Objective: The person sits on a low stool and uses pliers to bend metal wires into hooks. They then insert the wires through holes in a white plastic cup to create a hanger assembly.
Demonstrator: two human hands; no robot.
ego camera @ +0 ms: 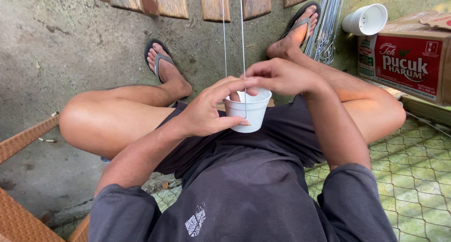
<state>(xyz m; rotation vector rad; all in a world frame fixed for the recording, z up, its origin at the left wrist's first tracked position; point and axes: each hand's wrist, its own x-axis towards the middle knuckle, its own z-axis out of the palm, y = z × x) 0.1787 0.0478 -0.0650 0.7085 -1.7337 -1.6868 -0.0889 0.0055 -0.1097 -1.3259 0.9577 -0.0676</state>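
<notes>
My left hand [209, 108] grips a small white plastic cup [249, 114] from its left side, held upright over my lap. My right hand [277, 75] hovers over the cup's rim, fingers pinched on two thin metal wires [233, 30] that rise straight up from the cup and out of the top of the view. One wire runs down along the cup's front wall. I sit with knees apart, in dark shorts and a dark shirt.
A stack of white cups [365, 19] lies on a red-and-brown cardboard box [408, 63] at the right. A bundle of bent wires [324, 33] rests on the concrete floor by my sandalled foot. Wire mesh [413, 171] lies at the lower right, wooden slats [211, 2] ahead.
</notes>
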